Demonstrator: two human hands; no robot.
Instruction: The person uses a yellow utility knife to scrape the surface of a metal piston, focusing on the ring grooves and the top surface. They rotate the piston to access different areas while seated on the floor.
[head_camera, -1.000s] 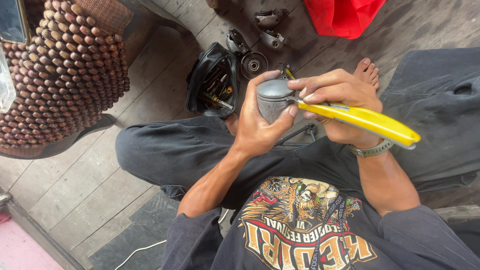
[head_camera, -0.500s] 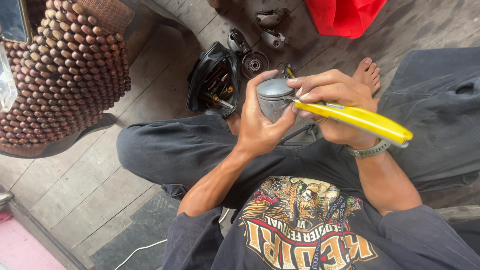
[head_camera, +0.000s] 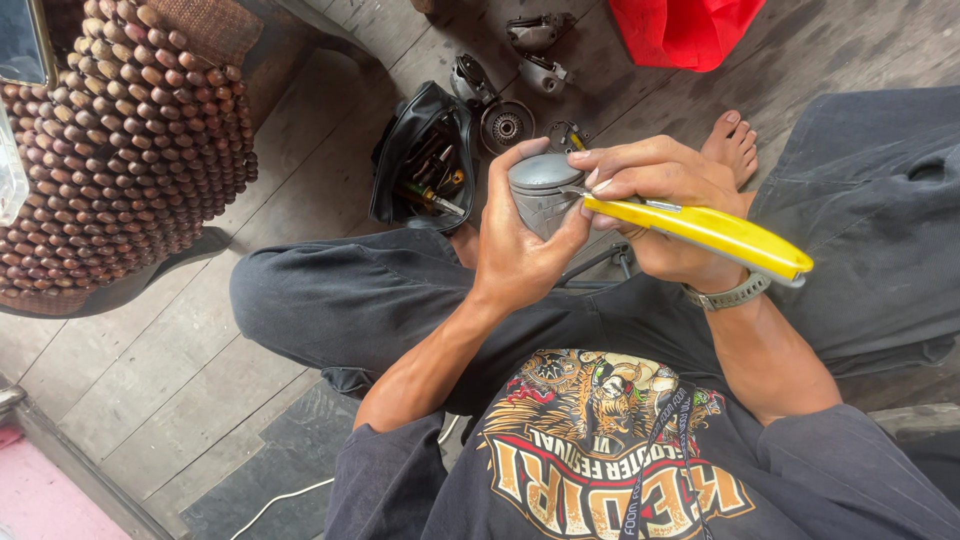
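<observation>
While the left hand (head_camera: 515, 245) is wrapped around the grey metal piston (head_camera: 540, 190) and keeps it above the lap, the right hand (head_camera: 665, 195) grips a yellow-handled tool (head_camera: 715, 230). The tool's long axis runs from right to left, with its tip touching the piston's right side.

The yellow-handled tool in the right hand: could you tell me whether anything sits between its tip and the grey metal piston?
Nothing visible does. The left hand grips the piston from the near side, and the right hand brings the yellow-handled tool straight to its exposed side wall. The contact point itself is too small to confirm.
</observation>
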